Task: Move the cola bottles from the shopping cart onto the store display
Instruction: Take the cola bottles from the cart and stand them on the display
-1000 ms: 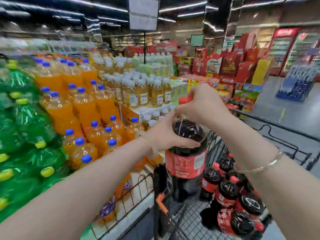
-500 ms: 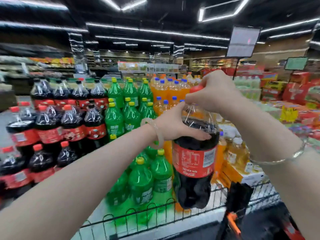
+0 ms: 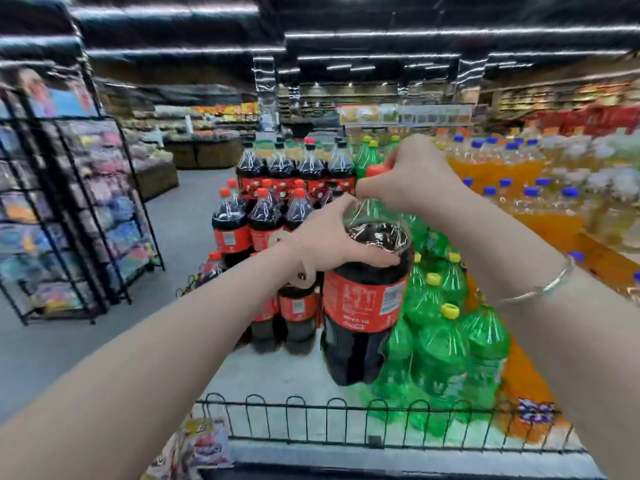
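One cola bottle [image 3: 365, 299] is in your hands, and the big change from a second ago is where it hangs: then it was over the shopping cart with the orange sodas at your ten o'clock, half a second ago it was passing the green bottles, and now you have swung round so it sits over the white display shelf [image 3: 277, 372], inside the low wire fence [image 3: 311, 415]. Your left hand [image 3: 332, 237] is wrapped over the bottle's shoulder, fingers curled closed against the plastic; your right hand [image 3: 412, 171] is pinched shut around the red cap and neck at twelve o'clock. Whether the base already touches the shelf, you cannot tell from here. That suggests the carry is nearly done and only the set-down is left. The cart is out of view now, so how many bottles remain there cannot be said. At eleven o'clock stands the stacked cola display [image 3: 277, 216], with two more cola bottles just beside yours at nine o'clock. Green soda bottles [image 3: 446, 327] crowd in at three o'clock, touching or nearly touching your bottle, so the free slot looks narrow. A black wire rack [image 3: 79, 216] stands well apart at nine o'clock, across the aisle.
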`<state>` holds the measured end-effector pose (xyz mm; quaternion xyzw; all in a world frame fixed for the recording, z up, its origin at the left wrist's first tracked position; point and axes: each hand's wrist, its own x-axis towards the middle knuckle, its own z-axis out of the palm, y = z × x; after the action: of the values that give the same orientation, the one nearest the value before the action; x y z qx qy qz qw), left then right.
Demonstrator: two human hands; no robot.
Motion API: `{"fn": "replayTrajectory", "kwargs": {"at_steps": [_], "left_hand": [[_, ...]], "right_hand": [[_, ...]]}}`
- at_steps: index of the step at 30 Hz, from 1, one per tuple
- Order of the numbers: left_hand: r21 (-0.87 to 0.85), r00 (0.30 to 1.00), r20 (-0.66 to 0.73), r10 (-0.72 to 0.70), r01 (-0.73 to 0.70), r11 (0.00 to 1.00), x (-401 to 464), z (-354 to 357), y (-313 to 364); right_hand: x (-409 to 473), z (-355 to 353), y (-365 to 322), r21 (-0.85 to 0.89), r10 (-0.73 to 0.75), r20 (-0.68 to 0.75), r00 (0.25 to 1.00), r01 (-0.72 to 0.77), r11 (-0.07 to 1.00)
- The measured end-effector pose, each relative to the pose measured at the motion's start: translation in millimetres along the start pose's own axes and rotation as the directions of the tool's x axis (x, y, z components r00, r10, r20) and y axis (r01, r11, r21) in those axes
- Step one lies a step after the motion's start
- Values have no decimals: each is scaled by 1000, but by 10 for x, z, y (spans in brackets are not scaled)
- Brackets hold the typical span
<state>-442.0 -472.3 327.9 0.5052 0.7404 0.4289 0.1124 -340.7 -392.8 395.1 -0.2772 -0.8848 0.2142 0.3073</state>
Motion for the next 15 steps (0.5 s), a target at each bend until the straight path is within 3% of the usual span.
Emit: {"fn": "replayTrajectory", "kwargs": {"at_steps": [4, 10, 15], "left_hand": [[-4, 997, -66, -39, 39, 999, 33, -213, -415], [104, 992, -50, -112, 117, 988, 291, -278, -931], [91, 984, -27, -175, 177, 980, 650, -167, -1343]], "right_hand": [[228, 427, -167, 34, -43, 67, 997, 41, 999], [589, 984, -57, 12, -9, 163, 987, 7, 1000], [994, 1438, 211, -14, 0, 229, 973, 3, 1000]]}}
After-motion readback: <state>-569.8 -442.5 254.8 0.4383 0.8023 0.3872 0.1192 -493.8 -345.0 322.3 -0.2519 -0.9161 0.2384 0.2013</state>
